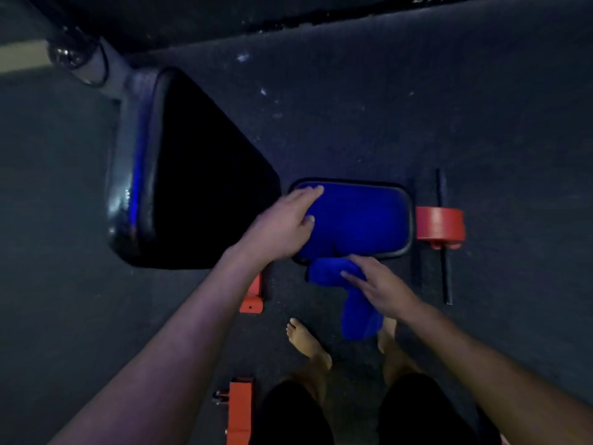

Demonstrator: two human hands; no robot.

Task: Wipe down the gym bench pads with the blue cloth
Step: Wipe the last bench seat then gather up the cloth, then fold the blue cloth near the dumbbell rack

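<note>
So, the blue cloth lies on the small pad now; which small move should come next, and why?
Probably sweep the left hand across the small pad toward the red knob. The blue cloth already covers it, while the right hand holds the hanging end.

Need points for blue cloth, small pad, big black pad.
blue cloth [356, 216], head view, on the part spread flat over the small pad
small pad [408, 220], head view, on its bare right rim
big black pad [205, 187], head view, on its dark top face

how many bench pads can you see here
2: a large black pad on the left, bare, and a small pad right of it, covered by the blue cloth. Others may lie outside the frame.
</note>
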